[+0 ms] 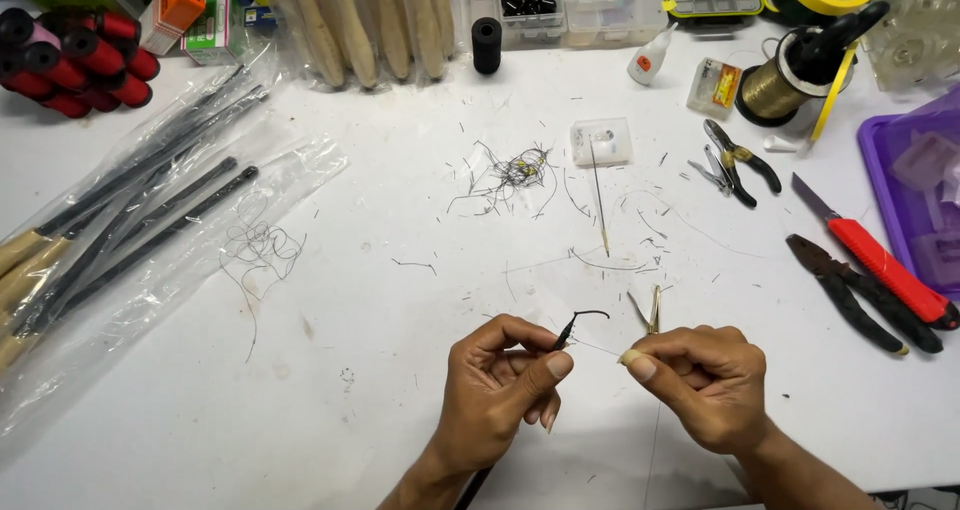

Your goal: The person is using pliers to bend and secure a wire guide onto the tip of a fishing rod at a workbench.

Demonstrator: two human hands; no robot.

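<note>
My left hand (500,385) pinches the tip of a thin black rod (562,340) whose end carries a small curved black wire guide (590,315); the rod runs down under my wrist toward the table's front edge. My right hand (700,375) is closed on a fine thread and small gold scissors (652,312), whose blades poke up above my fingers. The thread stretches between the two hands, barely visible. Both hands hover low over the white table (380,390).
Bagged dark rods with wooden handles (120,230) lie at left, red spools (80,60) behind them. A needle tool (600,205), thread scraps (515,175), small pliers (735,160), a red utility knife (880,265), black pliers (850,295), a gold thread spool (775,90) and a purple tray (915,190) sit ahead and right.
</note>
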